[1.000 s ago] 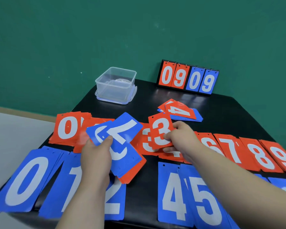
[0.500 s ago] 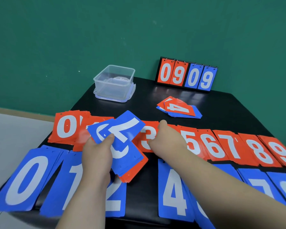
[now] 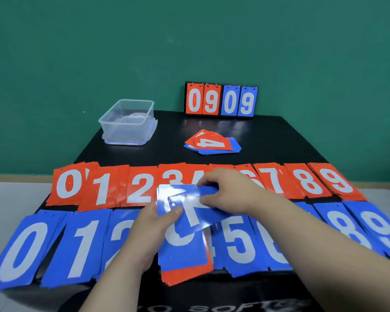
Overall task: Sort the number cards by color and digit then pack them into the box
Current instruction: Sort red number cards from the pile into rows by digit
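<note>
Right hand point(image 3: 225, 192) is pinching the top blue card point(image 3: 190, 213) off the stack point(image 3: 182, 251) that the left hand point(image 3: 153, 228) is gripping, well in front of the box point(image 3: 127, 122). Sorting is proceeding, I judge; the card is needing its digit's place in the blue row point(image 3: 83, 246) next.

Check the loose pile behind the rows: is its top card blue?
No, the top card on the loose pile is a red 4.
</note>
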